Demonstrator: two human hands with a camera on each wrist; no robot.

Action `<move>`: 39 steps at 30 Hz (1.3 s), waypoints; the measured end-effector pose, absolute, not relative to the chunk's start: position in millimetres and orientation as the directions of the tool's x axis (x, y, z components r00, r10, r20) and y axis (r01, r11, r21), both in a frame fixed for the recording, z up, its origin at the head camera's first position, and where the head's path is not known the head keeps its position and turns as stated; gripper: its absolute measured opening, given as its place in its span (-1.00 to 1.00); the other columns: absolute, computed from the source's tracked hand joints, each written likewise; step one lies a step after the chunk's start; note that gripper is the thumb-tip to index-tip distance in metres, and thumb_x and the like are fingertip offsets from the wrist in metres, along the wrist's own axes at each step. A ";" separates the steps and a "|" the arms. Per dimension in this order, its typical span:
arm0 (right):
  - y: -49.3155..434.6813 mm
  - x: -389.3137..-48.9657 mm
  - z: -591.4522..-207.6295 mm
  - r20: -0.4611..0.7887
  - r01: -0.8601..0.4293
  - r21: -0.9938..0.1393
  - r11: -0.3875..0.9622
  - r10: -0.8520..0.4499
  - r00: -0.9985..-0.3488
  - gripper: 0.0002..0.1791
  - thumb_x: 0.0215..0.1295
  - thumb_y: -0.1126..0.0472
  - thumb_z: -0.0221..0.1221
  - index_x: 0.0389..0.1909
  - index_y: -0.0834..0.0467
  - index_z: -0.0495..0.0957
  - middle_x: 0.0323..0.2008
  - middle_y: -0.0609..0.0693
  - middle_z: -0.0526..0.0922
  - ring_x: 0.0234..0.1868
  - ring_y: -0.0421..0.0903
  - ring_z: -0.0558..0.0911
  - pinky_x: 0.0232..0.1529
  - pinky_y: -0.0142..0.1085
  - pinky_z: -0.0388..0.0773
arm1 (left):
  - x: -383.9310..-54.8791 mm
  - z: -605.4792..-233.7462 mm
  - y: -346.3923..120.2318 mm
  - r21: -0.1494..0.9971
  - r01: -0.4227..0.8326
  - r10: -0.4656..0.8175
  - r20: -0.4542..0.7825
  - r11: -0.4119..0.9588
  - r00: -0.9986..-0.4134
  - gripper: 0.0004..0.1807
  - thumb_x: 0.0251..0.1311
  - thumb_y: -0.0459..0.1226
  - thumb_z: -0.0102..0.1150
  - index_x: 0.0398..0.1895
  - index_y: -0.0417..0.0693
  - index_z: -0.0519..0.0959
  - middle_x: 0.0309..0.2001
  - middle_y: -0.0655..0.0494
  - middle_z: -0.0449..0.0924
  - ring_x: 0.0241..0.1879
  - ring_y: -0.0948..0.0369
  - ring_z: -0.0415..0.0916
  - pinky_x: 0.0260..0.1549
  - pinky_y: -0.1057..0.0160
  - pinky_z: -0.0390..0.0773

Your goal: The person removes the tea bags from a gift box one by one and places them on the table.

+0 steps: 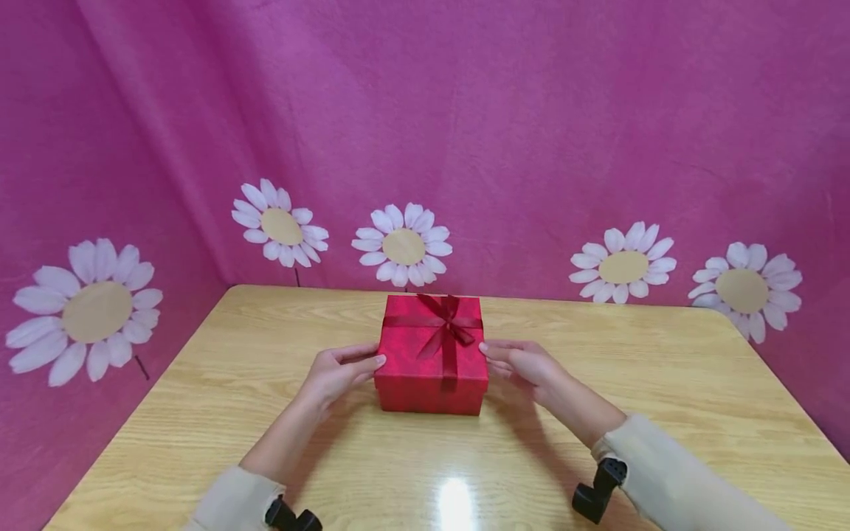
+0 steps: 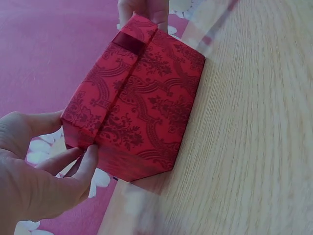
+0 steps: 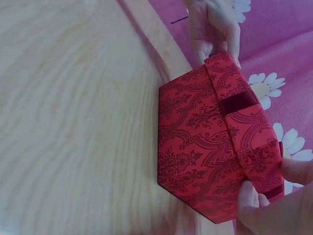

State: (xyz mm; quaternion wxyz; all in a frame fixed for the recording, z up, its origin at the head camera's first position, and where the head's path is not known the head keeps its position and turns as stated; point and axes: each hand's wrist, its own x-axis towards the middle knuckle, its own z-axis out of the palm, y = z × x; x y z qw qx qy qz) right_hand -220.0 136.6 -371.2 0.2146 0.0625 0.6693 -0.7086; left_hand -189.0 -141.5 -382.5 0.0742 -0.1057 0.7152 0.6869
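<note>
A red gift box [image 1: 432,400] with a dark damask pattern stands upright on the wooden table. Its lid [image 1: 405,358] is on, and a dark red ribbon bow [image 1: 448,324] decorates the top. At the lid's left side, my left hand [image 1: 337,377] grips it, thumb on the upper edge. In the left wrist view, that hand's fingertips [image 2: 91,151] meet the lid's lower rim. My right hand [image 1: 530,366] pinches the lid's opposite side; the right wrist view shows fingertips [image 3: 248,192] at the rim there. The box's contents are hidden.
The wooden table [image 1: 219,398] extends around the box. Behind and to the left hangs a magenta cloth [image 1: 505,147] printed with white daisies. Black wrist devices [image 1: 600,490] sit on both beige sleeves [image 1: 684,472].
</note>
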 end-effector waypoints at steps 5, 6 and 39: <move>148.4 -208.3 -371.8 -0.393 0.412 -0.911 -0.017 -0.267 -0.880 -0.33 0.37 0.26 0.09 0.35 0.52 0.10 -0.34 -0.14 0.67 -0.23 -0.30 0.65 -0.04 -0.42 0.66 | -182.8 -383.1 -139.0 0.960 -0.277 -0.003 -0.278 0.046 -0.961 -0.52 0.19 -0.33 0.24 0.18 -0.34 0.48 0.18 -0.29 0.52 -0.13 0.29 0.66 0.15 0.11 0.55; 150.8 -205.8 -371.9 -0.394 0.411 -0.912 -0.009 -0.269 -0.879 -0.33 0.36 0.25 0.09 0.35 0.52 0.10 -0.32 -0.13 0.67 -0.23 -0.30 0.65 -0.01 -0.41 0.66 | -181.2 -383.0 -137.9 0.958 -0.282 -0.002 -0.283 0.052 -0.959 -0.52 0.19 -0.31 0.25 0.17 -0.33 0.50 0.18 -0.27 0.53 -0.13 0.27 0.67 0.14 0.11 0.56; 182.1 -140.3 -384.0 -0.386 0.367 -0.923 0.118 -0.236 -0.892 -0.23 0.28 0.06 0.22 0.33 0.46 0.20 -0.13 -0.14 0.68 -0.18 -0.33 0.67 -0.04 -0.45 0.64 | -121.3 -382.4 -121.9 0.967 -0.238 0.098 -0.247 0.095 -0.964 -0.47 0.07 -0.30 0.35 0.12 -0.37 0.52 0.07 -0.24 0.62 -0.15 0.28 0.68 -0.03 0.20 0.68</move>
